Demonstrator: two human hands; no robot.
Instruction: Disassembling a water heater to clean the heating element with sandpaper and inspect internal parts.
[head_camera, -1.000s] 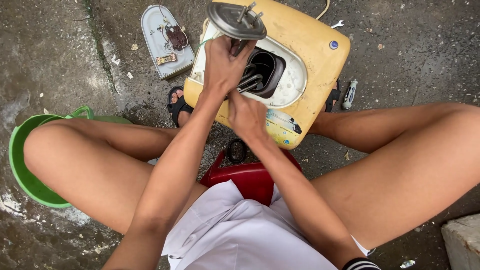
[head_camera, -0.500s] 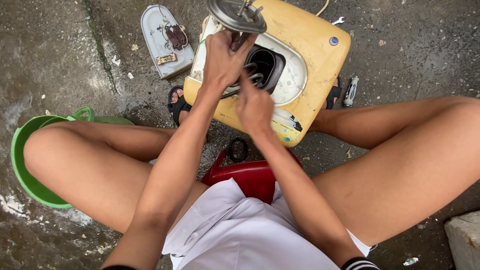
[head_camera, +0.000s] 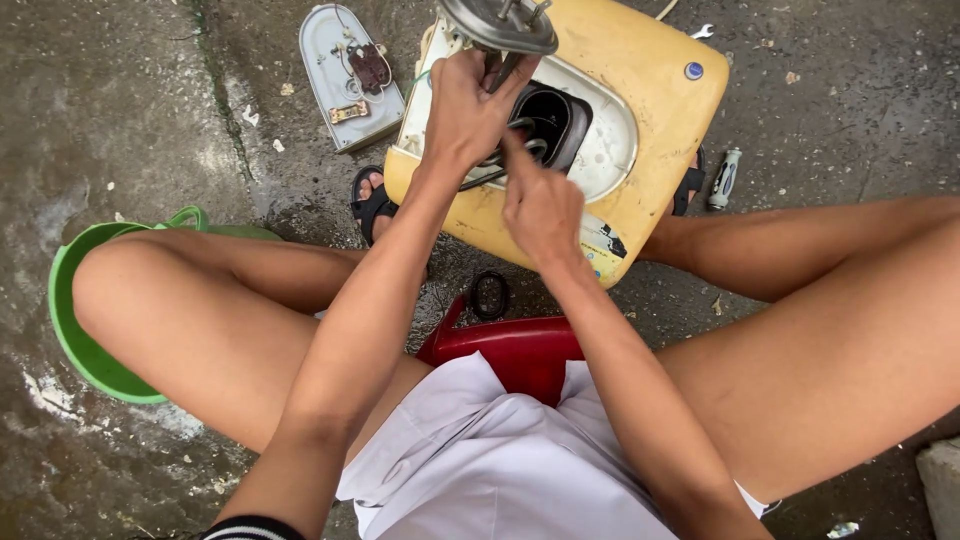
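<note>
1. While the person sat on a low red stool over wet concrete, the head view showed a yellow appliance casing tipped on its side between the feet, its oval opening facing up.

2. As a judgement, the chief risk lay in the round metal plate held above that opening: it sat tilted, with wires running down into the casing, and a slip on wet skin could have dropped it or strained those wires.

3. A second risk, also a judgement, was a finger caught on the rim of the opening, since both hands crowded the same small gap.

4. The left hand was closed around the stem under the metal plate, fingers curled tight, holding it up at the top edge of the casing.

5. The right hand was mostly folded, its forefinger stretched out and touching the parts at the mouth of the opening; whether it pinched anything I could not tell.

6. Nearby lay a grey cover panel, a green basin and a small cylinder, all well apart from the hands.
</note>
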